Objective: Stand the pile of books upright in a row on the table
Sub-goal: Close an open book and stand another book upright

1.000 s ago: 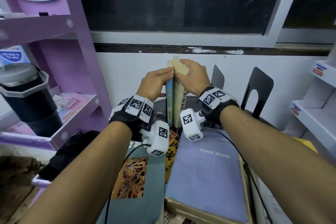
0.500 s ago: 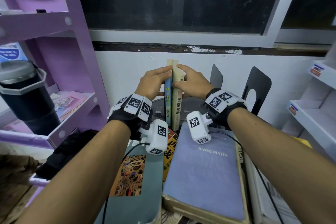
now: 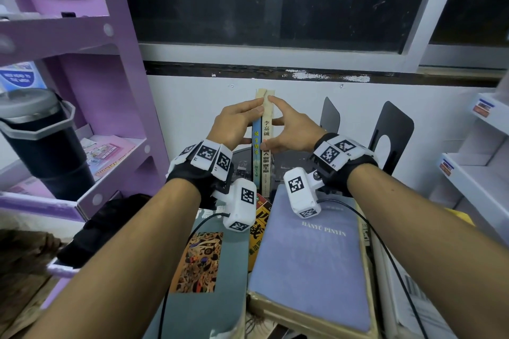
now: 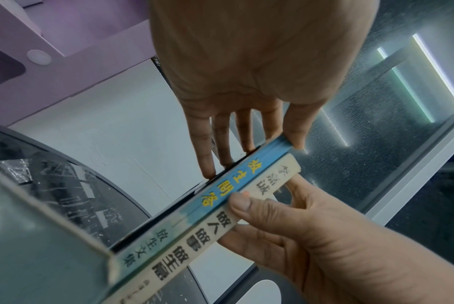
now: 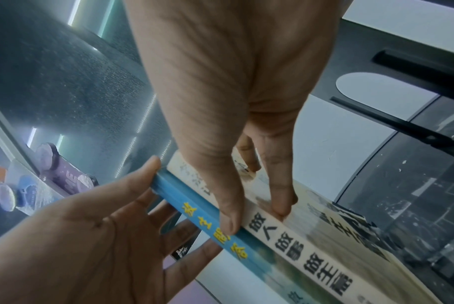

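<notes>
Two thin books stand upright side by side against the white wall: a blue-spined book (image 3: 256, 146) and a cream-spined book (image 3: 266, 129). My left hand (image 3: 239, 124) lies flat on the blue book's left cover, fingers straight, thumb by the top of its spine (image 4: 220, 185). My right hand (image 3: 286, 129) touches the cream book's right cover with straight fingers; its thumb rests on the spines (image 5: 298, 246) and its index finger is lifted. A purple book (image 3: 311, 261), a grey-green book (image 3: 203, 283) and a yellow-and-black one (image 3: 259, 226) lie flat in front.
Two black metal bookends (image 3: 394, 137) (image 3: 329, 115) stand to the right of the upright books. A purple shelf unit (image 3: 115, 91) with a black tumbler (image 3: 41, 146) is at the left. A white rack (image 3: 482, 173) is at the right, and a dark window is above.
The cream book came down and straightened flush beside the blue one. My right hand left its grip on the book's top and slid down to its side, fingers spreading.
</notes>
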The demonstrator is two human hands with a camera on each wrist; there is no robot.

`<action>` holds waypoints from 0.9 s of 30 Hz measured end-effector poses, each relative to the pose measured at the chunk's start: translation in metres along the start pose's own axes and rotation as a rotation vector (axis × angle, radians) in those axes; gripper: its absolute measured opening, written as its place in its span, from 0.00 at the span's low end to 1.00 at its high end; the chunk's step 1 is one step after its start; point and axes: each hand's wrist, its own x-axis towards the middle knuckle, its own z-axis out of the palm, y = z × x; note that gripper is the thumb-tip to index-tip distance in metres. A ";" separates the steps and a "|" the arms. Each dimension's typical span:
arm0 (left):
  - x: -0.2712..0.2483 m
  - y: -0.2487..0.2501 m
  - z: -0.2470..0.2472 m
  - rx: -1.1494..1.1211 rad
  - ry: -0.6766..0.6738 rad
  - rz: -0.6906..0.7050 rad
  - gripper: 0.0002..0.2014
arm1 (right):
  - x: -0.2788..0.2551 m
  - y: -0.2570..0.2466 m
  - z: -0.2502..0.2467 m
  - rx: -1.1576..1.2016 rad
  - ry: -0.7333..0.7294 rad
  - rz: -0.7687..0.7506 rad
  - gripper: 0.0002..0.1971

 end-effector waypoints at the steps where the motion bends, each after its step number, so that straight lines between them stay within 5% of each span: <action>1: 0.000 0.000 0.000 -0.002 -0.002 -0.001 0.16 | 0.000 0.000 0.000 0.009 0.006 -0.001 0.59; 15: -0.005 0.006 -0.001 0.037 -0.037 -0.016 0.17 | -0.008 -0.010 0.005 -0.055 0.016 0.003 0.55; 20: -0.014 0.018 -0.010 0.179 -0.116 -0.030 0.17 | -0.011 -0.014 0.004 -0.059 -0.018 0.034 0.57; 27: -0.033 0.026 -0.029 0.314 -0.052 -0.065 0.15 | -0.021 -0.025 0.003 -0.127 -0.031 0.085 0.53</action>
